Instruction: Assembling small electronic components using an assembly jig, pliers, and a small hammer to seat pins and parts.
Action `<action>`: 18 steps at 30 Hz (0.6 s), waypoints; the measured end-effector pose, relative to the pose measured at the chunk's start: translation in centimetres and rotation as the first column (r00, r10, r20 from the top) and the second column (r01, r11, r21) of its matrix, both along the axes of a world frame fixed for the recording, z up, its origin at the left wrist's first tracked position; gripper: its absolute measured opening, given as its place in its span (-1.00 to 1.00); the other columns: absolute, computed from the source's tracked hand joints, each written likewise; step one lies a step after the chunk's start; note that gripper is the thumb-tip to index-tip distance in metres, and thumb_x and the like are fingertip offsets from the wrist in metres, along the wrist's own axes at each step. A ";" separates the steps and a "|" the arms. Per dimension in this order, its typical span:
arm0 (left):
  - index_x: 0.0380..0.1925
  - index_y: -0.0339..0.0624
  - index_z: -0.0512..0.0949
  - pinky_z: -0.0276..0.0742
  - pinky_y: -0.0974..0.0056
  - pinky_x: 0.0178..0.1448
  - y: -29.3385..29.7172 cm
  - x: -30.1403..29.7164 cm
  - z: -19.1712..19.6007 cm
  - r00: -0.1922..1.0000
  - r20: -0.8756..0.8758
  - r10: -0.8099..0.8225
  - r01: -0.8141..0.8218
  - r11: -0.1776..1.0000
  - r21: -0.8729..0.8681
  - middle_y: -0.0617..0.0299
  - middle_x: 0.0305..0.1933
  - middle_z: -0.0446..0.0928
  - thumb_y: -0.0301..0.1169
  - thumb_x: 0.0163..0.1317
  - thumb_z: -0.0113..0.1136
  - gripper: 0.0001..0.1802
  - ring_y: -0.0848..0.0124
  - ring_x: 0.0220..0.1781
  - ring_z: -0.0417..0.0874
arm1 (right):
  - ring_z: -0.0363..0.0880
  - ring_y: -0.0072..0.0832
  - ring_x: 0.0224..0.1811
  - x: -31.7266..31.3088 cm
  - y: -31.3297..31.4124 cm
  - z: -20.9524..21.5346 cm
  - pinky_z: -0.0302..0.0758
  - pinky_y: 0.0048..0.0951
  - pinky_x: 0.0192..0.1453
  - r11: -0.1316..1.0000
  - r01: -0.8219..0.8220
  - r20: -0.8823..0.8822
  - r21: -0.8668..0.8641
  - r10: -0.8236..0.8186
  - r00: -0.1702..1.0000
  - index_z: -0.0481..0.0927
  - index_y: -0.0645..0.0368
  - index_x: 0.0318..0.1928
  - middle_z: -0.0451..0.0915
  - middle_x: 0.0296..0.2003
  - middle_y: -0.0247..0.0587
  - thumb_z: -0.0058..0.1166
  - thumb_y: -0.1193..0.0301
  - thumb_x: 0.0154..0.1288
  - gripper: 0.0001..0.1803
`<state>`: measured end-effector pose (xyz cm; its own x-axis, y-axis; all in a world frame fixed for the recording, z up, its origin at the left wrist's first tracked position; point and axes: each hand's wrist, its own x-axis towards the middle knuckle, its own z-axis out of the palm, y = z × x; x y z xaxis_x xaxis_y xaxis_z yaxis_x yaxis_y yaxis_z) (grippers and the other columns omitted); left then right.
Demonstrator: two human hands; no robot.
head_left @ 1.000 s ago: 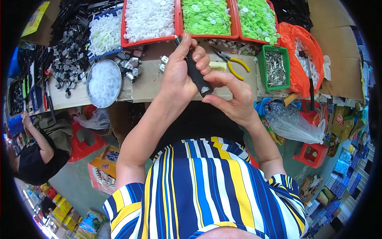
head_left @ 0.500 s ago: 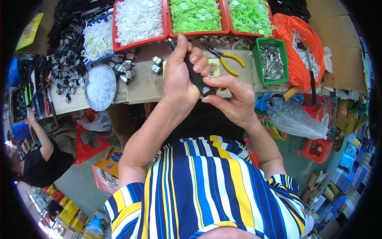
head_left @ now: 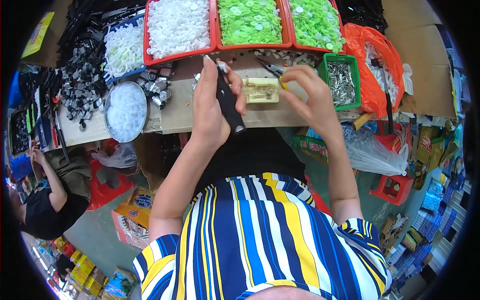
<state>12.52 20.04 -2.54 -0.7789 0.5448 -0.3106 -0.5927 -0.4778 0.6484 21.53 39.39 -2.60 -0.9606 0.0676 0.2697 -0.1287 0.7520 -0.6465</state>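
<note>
Head view of a workbench (head_left: 175, 117) seen from above. The left hand (head_left: 212, 107) is raised over the near edge of the bench, its fingers curled round a black stick-shaped tool (head_left: 229, 102), thumb pressed along the shaft; the tool stands tilted, its pale tip up by the fingertips and its blunt end hanging past the near edge. The right hand (head_left: 310, 95) hovers just beside a cream block (head_left: 261, 90) that lies flat near the middle of the near edge; thumb and forefinger are pinched together on something small and yellow (head_left: 283, 84), possibly a small part, too small to tell, while the other fingers are loosely curled. Yellow-handled pliers (head_left: 270, 67) lie just behind the block. Along the far edge stand red trays: one of white discs (head_left: 177, 25) and two of green discs (head_left: 250, 20). A round metal bowl of white pieces (head_left: 126, 111) sits toward the left end, with small metal parts (head_left: 155, 87) near it. A green box of metal pins (head_left: 341, 82) stands at the right end, beside an orange bag (head_left: 380, 75). Another person (head_left: 45, 200) sits below the left end.
</note>
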 end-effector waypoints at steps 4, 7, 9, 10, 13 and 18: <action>-0.10 -0.12 0.36 0.38 0.42 -0.48 -1.0 0.1 -1.0 0.929 -0.328 -0.169 0.117 0.978 -0.174 0.27 -0.38 0.41 -0.14 0.58 -0.14 -0.72 0.52 -0.56 0.44 | 0.51 -0.04 -0.01 0.4 1.1 -1.8 0.50 -0.14 0.05 0.965 0.088 0.096 0.246 -0.115 0.989 0.55 0.29 -0.20 0.50 -0.09 -0.02 0.29 0.46 0.10 -0.73; -0.03 -0.19 0.47 0.36 0.48 -0.41 -1.3 0.8 -1.7 0.852 -0.492 -0.180 0.045 0.961 -0.274 0.34 -0.41 0.41 -0.22 0.53 0.00 -0.73 0.61 -0.50 0.41 | 0.45 -0.05 0.00 -0.2 0.6 -1.6 0.48 -0.11 0.07 0.948 0.093 0.121 0.305 -0.135 0.983 0.59 0.32 -0.27 0.51 -0.10 -0.01 0.22 0.51 0.05 -0.79; -0.01 -0.26 0.54 0.38 0.47 -0.33 -1.7 1.1 -1.4 0.790 -0.569 -0.230 0.008 0.931 -0.366 0.33 -0.42 0.46 -0.26 0.47 0.13 -0.71 0.63 -0.42 0.40 | 0.45 -0.10 -0.03 -0.6 0.5 -1.4 0.48 -0.18 0.08 0.874 0.086 0.195 0.479 -0.202 0.960 0.54 0.32 -0.34 0.51 -0.10 -0.04 0.22 0.57 -0.02 -0.82; -0.01 -0.26 0.54 0.38 0.47 -0.33 -1.8 1.1 -1.4 0.789 -0.570 -0.231 0.007 0.930 -0.367 0.33 -0.42 0.46 -0.26 0.47 0.13 -0.71 0.63 -0.42 0.40 | 0.45 -0.10 -0.03 -0.7 0.3 -1.4 0.48 -0.18 0.08 0.875 0.088 0.193 0.477 -0.201 0.960 0.54 0.32 -0.34 0.51 -0.10 -0.04 0.22 0.57 -0.02 -0.82; -0.04 -0.31 0.55 0.40 0.43 -0.30 -1.9 1.3 -1.4 0.656 -0.691 -0.303 -0.097 0.874 -0.476 0.27 -0.41 0.52 -0.27 0.45 0.16 -0.70 0.59 -0.39 0.44 | 0.45 -0.11 -0.14 -0.5 0.1 -1.3 0.50 -0.13 -0.02 0.808 0.143 0.149 0.571 -0.273 0.951 0.55 0.32 -0.41 0.54 -0.19 -0.06 0.13 0.61 -0.06 -0.87; -0.01 -0.25 0.55 0.38 0.48 -0.27 -2.0 1.3 -1.5 0.651 -0.668 -0.359 -0.055 0.856 -0.514 0.39 -0.43 0.44 -0.30 0.48 0.10 -0.74 0.62 -0.39 0.42 | 0.52 -0.08 -0.07 1.5 0.7 0.0 0.47 -0.20 -0.05 0.997 0.083 0.033 -0.001 -0.083 0.996 0.56 0.31 -0.35 0.52 -0.17 -0.01 -0.07 0.71 -0.04 -0.80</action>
